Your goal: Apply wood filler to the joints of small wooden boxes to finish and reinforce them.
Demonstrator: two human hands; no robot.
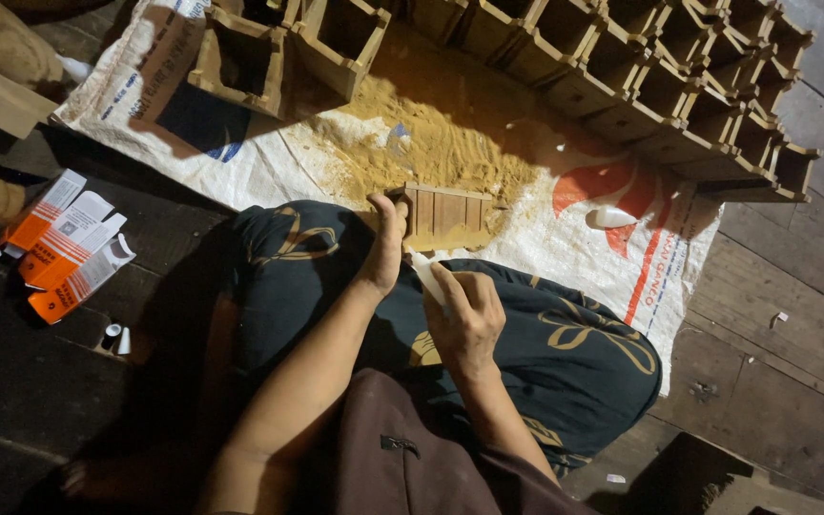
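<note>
Left fingers: the left hand pinched the near left corner of a small slatted wooden panel, arm stretched over the knee.
Right fingers: the right hand was curled shut round a white tube, tip pointing at the panel.
Panel: it stood on the sawdust covering a white printed sack.
Packages: orange-and-white cartons lay flat on the floor, far left.
Containers: open wooden boxes sat in rows beyond; insides dark.
</note>
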